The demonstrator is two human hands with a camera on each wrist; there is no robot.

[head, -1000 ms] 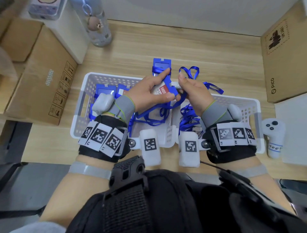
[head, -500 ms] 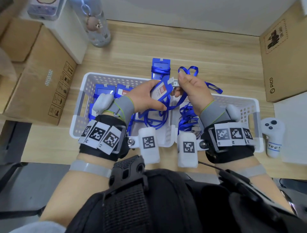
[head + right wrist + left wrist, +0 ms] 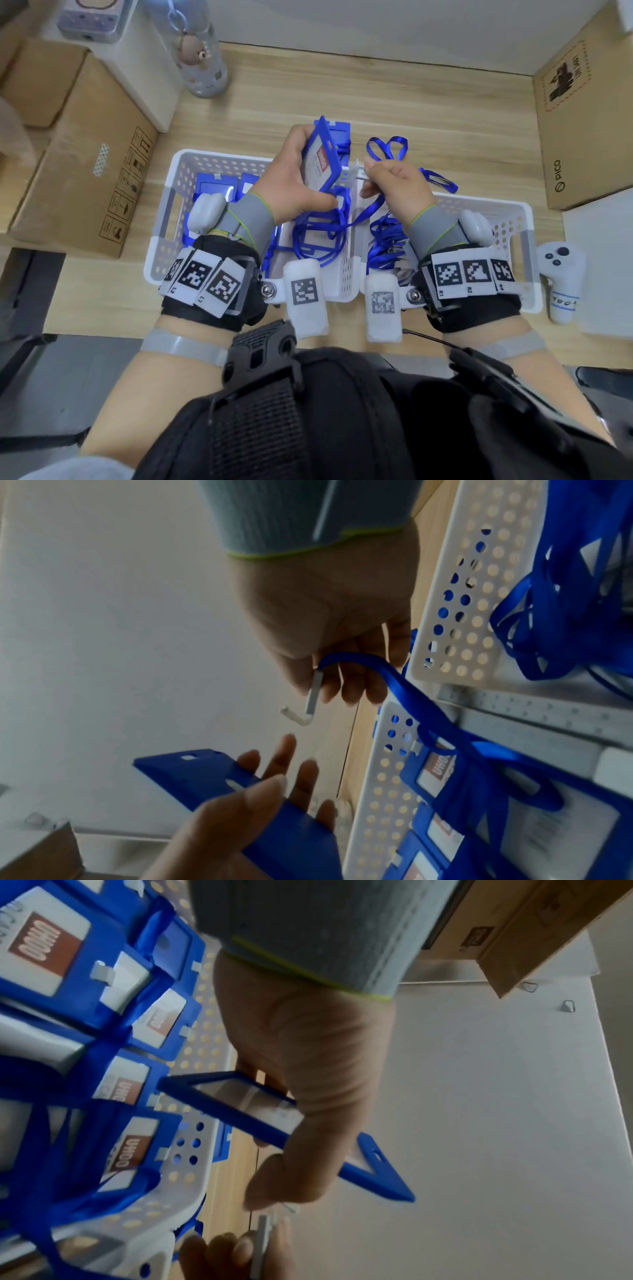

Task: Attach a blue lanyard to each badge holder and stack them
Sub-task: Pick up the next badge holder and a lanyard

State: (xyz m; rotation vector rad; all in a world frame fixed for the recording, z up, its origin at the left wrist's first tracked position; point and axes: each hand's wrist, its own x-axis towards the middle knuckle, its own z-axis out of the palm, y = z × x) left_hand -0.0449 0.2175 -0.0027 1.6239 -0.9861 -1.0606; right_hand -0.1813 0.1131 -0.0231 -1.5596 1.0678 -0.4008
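The holder (image 3: 323, 161) sits tilted above the far edge of the basket (image 3: 171, 219), gripped in our left hand (image 3: 291, 185) with fingers curled round its long sides, its slotted top end pointing away from us. A second ago holder and clip (image 3: 356, 174) were pressed close together between both hands; now they have come a little apart, and the holder has been swung up and turned edge-on. We read that as a re-aim rather than a finished join — in the right wrist view the clip's hook (image 3: 301, 715) hangs bare and unthreaded, just beside the slot (image 3: 187, 757) but not through it. Our right hand (image 3: 394, 185) pinches the clip's flat stem between thumb and fingertips, the lanyard (image 3: 363, 214) trailing from it down over the divider toward the holders already strung in the basket. So this holder is not yet attached, and the next move probably calls for steering the hook into that small slot while the left hand keeps the holder steady. The hook is thin and the slot narrow, so a miss looks easy. Further out, more loose lanyards (image 3: 387, 240) lie heaped in the right compartment, finished holders (image 3: 212, 185) in the left, and one holder (image 3: 337, 132) rests on the counter (image 3: 445, 113) beyond the basket, beside a loop of ribbon (image 3: 387, 147) — likely the start of the stack.
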